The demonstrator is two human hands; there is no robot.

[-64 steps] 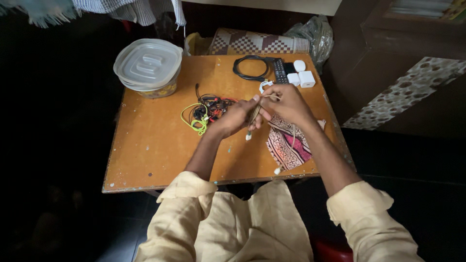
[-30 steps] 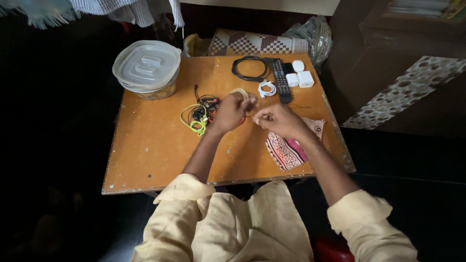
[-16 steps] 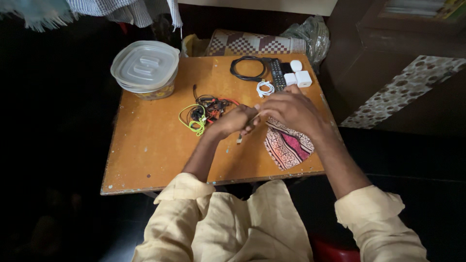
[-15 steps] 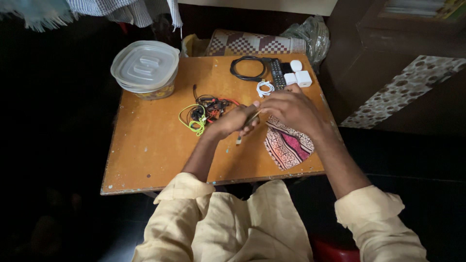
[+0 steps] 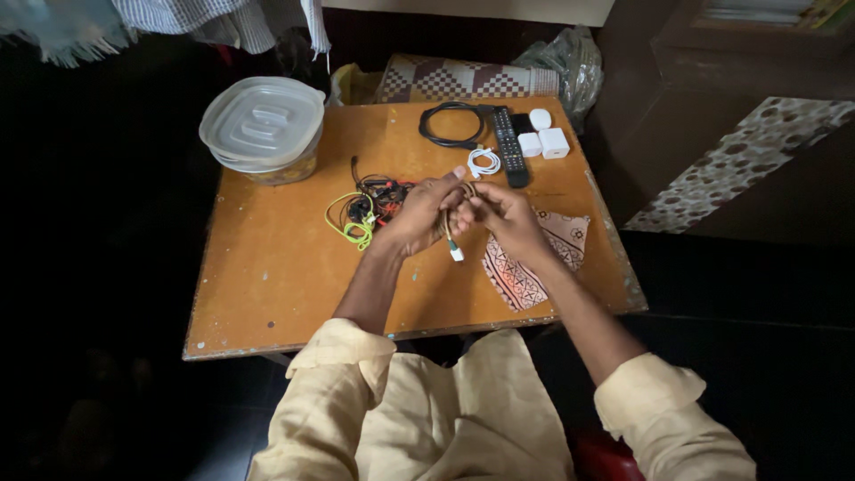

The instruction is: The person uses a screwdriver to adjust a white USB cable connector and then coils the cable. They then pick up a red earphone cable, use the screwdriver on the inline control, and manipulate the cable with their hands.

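Cable (image 5: 450, 224): a short tan cord with a white plug tip hanging free at its lower end, held above the middle of the table (image 5: 267, 267), between both hands. It looks gathered into a few loops, bunched tight, with the plug end loose below the bundle. Left hand (image 5: 419, 214) is closed around the looped part from the left side; right hand (image 5: 503, 218) pinches the same bundle from the right, fingertips meeting the left hand's. Judging by that: the coiling looks mostly done, tail end not tucked or tied, bundle not set down. Whether a tie or band is on it, I can't tell; the fingers cover that part. More left on the table: a tangled pile of wires (image 5: 370, 205) in green, red and black just left of the left hand, touching nothing held, clearly unsorted. Already neat: a black coiled cable (image 5: 452, 125) at the far edge, a small white coiled cable (image 5: 484, 163) just beyond the hands, a black remote (image 5: 509, 147) beside it, and white chargers (image 5: 543, 138) near the far right corner. A patterned cloth pouch (image 5: 534, 258) lies flat under the right wrist. A lidded plastic tub (image 5: 263, 125) sits at the far left, well apart.
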